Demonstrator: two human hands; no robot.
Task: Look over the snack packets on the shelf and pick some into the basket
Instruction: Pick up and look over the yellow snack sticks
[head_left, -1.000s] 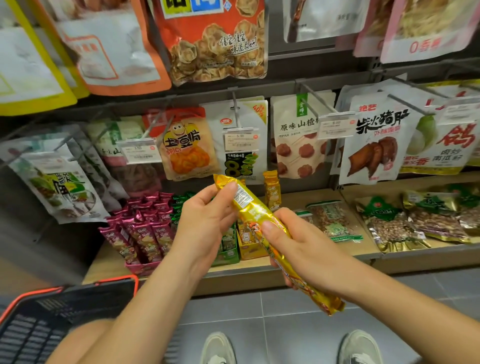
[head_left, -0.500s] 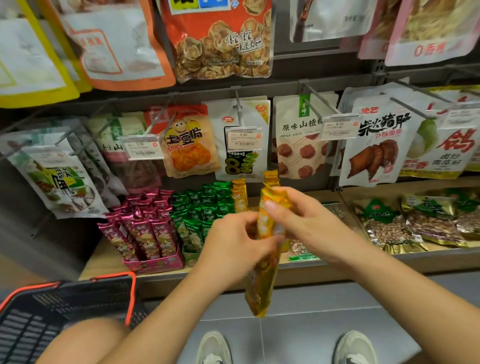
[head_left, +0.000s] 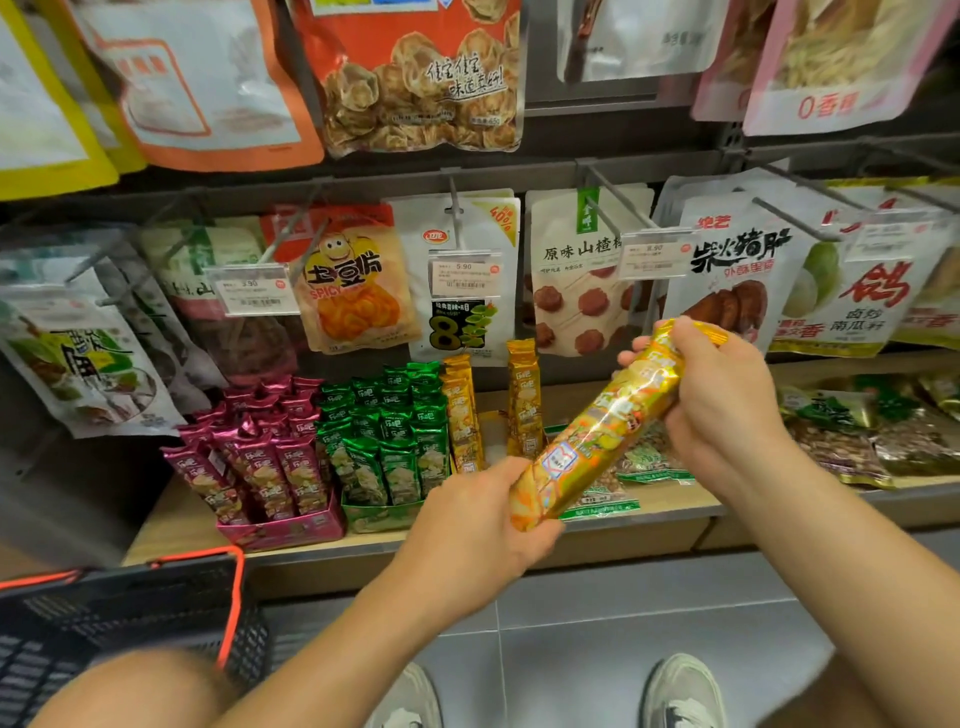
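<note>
I hold a long yellow snack packet (head_left: 597, 431) slanted in front of the low shelf. My left hand (head_left: 472, 525) grips its lower end and my right hand (head_left: 727, 405) grips its upper end. On the wooden shelf (head_left: 171, 525) stand boxes of pink packets (head_left: 260, 462), green packets (head_left: 389, 436) and yellow packets (head_left: 467, 410). A black basket with an orange rim (head_left: 171, 608) hangs at the lower left, partly hidden by my left forearm.
Larger snack bags hang on metal pegs above, with price tags (head_left: 465, 278) in front of them. Flat bags of nuts (head_left: 852, 441) lie on the shelf at the right. Grey floor tiles and my two shoes (head_left: 680, 691) are below.
The yellow packet has turned from pointing down-right, through hanging nearly upright, to slanting up-right. My left hand moved to its lower end and my right hand rose to its top.
</note>
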